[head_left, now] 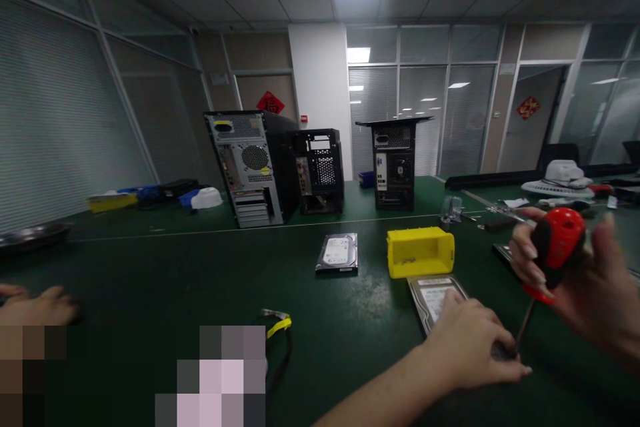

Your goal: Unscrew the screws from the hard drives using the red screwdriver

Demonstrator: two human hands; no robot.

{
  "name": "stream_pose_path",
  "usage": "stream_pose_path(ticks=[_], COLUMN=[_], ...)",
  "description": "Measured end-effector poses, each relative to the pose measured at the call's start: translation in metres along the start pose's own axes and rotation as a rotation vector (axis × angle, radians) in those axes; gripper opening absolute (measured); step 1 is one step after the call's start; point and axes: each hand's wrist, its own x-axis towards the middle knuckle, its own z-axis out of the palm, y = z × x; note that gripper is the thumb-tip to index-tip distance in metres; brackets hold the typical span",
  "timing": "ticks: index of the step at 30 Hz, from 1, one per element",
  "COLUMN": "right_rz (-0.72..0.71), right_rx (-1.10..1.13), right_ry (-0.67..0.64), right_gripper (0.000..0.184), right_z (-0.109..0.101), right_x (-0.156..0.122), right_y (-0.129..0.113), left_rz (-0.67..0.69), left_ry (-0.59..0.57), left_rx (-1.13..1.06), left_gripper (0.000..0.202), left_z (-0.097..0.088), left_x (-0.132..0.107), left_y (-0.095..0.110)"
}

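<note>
My left hand [467,340] presses down on a hard drive [431,300] lying on the green table, its fingers curled over the near edge. Much of this drive is hidden under the hand. A screwdriver [559,243] with a red and black handle is in my right hand [595,287], tilted, its shaft pointing down. The shaft's lower end is beside my left fingertips; whether it touches the drive or a screw I cannot tell. Behind the drive lies a yellow plastic bin [421,265] on its side, open toward me, with small pieces inside. Another hard drive [337,252] rests farther left.
Computer cases [255,173] stand along the back of the green table [200,267]. Another person's hand [43,307] is at the left edge. A yellow and black strap-like item [280,325] lies near the front. Tools and a white device [560,179] are at right.
</note>
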Motion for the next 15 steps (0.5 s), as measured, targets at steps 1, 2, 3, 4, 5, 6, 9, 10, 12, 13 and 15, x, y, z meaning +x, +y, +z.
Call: stream_pose_path(ticks=[1, 2, 3, 4, 5, 6, 9, 10, 12, 13, 15], right_rz=[-0.011, -0.012, -0.003, 0.010, 0.019, 0.024, 0.029, 0.035, 0.043, 0.043, 0.036], right_rx=[0.007, 0.010, 0.005, -0.011, -0.030, -0.043, -0.014, 0.012, 0.053, 0.060, 0.056], right_ry=[-0.020, -0.038, -0.049, -0.051, -0.039, -0.016, 0.046, 0.044, 0.013, -0.003, -0.022], right_gripper=[0.045, 0.039, 0.032, 0.025, 0.022, 0.023, 0.031, 0.033, 0.038, 0.037, 0.031], right_z=[-0.0001, -0.0004, -0.0008, -0.0011, -0.0014, -0.0015, -0.0013, -0.0013, -0.0013, -0.0013, -0.0015], right_x=[-0.0005, -0.0009, -0.0011, -0.0012, -0.0013, -0.0012, -0.0010, -0.0009, -0.0008, -0.0007, -0.0006], right_y=[0.0003, 0.0007, 0.0011, 0.0015, 0.0018, 0.0020, 0.0016, 0.0013, 0.0008, 0.0008, 0.0014], left_rz=[-0.008, -0.017, -0.025, -0.029, -0.032, -0.032, -0.034, -0.034, -0.031, -0.034, -0.043], left_ry=[-0.005, -0.009, -0.013, -0.019, -0.027, -0.032, -0.036, -0.030, -0.027, -0.029, -0.037], left_rx=[-0.020, -0.045, -0.069, -0.090, -0.106, -0.115, -0.120, -0.122, -0.132, -0.137, -0.139], left_gripper=[0.044, 0.044, 0.043, 0.042, 0.041, 0.041, 0.042, 0.043, 0.044, 0.043, 0.040], left_z=[-0.0009, -0.0017, -0.0025, -0.0029, -0.0031, -0.0030, -0.0017, -0.0013, -0.0013, -0.0016, -0.0027], left_x=[0.0001, 0.0002, 0.0004, 0.0007, 0.0010, 0.0014, 0.0023, 0.0024, 0.0025, 0.0025, 0.0024], left_y=[-0.0002, -0.0007, -0.0014, -0.0022, -0.0032, -0.0040, -0.0056, -0.0056, -0.0052, -0.0047, -0.0039])
